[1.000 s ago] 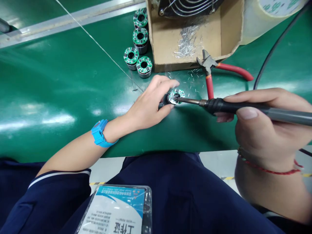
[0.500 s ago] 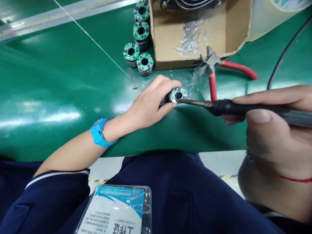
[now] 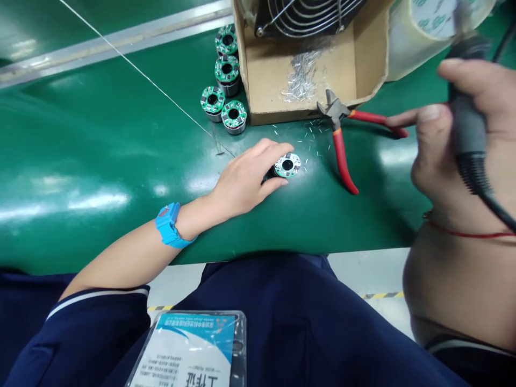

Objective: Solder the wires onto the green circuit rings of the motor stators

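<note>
My left hand (image 3: 252,174), with a blue wrist strap, is closed around a small motor stator topped by a ring-shaped green circuit board (image 3: 287,165), held on the green bench. Thumb and forefinger grip its sides, and the board faces up. Off to the right, my right hand (image 3: 471,123) grips a black soldering iron (image 3: 467,115) whose tip end points up and away, blurred. One extended finger of this hand overlaps the end of a red handle of the cutting pliers (image 3: 337,115), which lie open on the bench; whether they touch I cannot tell.
Several similar stators (image 3: 234,117) stand beside a cardboard box (image 3: 278,114) holding a black fan (image 3: 310,16) and cut metal bits (image 3: 300,80). Loose clippings lie near the pliers. A large tape roll (image 3: 419,37) sits at the back right. A thin wire (image 3: 149,78) crosses the left side.
My right hand has lifted the soldering iron off the circuit board and swung it right and back, turning its tip upward. My left hand keeps holding the stator. The view has shifted slightly.
</note>
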Tool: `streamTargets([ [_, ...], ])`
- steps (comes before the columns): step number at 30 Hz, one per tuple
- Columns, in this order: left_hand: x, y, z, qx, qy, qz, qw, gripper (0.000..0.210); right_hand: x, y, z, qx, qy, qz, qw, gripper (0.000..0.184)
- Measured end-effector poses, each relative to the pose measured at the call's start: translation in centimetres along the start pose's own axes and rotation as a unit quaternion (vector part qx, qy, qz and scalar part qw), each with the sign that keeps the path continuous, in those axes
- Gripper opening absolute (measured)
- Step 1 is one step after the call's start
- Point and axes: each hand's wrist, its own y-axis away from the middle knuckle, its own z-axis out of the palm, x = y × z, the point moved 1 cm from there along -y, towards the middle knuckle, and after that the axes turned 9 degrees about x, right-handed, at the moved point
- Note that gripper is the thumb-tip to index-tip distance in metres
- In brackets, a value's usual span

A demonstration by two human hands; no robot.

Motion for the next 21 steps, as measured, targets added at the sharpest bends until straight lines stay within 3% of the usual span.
streamTargets([
  [2, 0.2, 0.0, -0.1, -0.009, 0.015, 0.005, 1.000, 0.041, 0.2, 0.3, 0.8, 0.011, -0.002, -0.043, 0.999, 0.043],
  [3, 0.3, 0.1, -0.2, -0.012, 0.029, 0.006, 0.999, 0.042, 0.4, 0.6, 1.2, 0.006, 0.001, -0.063, 0.998, 0.052],
  [6, 0.5, 0.2, -0.6, -0.012, 0.078, 0.001, 0.997, 0.046, 1.1, 1.8, 2.5, -0.048, 0.046, -0.100, 0.993, 0.109],
  [7, 0.6, 0.3, -0.6, -0.009, 0.094, 0.000, 0.996, 0.047, 1.3, 2.1, 2.8, -0.066, 0.074, -0.095, 0.991, 0.116],
  [8, 0.6, 0.3, -0.7, -0.007, 0.105, -0.003, 0.994, 0.047, 1.4, 2.4, 3.0, -0.078, 0.103, -0.080, 0.988, 0.112],
  [10, 0.7, 0.4, -0.7, -0.002, 0.114, -0.009, 0.993, 0.043, 1.3, 2.8, 3.0, -0.085, 0.148, -0.041, 0.984, 0.082],
  [13, 0.6, 0.5, -0.6, 0.013, 0.098, -0.019, 0.995, 0.038, 0.4, 3.3, 2.3, -0.073, 0.138, -0.030, 0.987, 0.052],
  [16, 0.7, 0.4, -0.6, 0.037, 0.078, -0.015, 0.996, 0.037, -0.9, 3.5, 1.2, -0.085, 0.104, -0.101, 0.986, 0.048],
  [21, 1.0, 0.4, -0.8, 0.050, 0.051, -0.006, 0.997, 0.035, -2.6, 3.0, 0.0, -0.159, 0.077, -0.173, 0.969, 0.050],
])
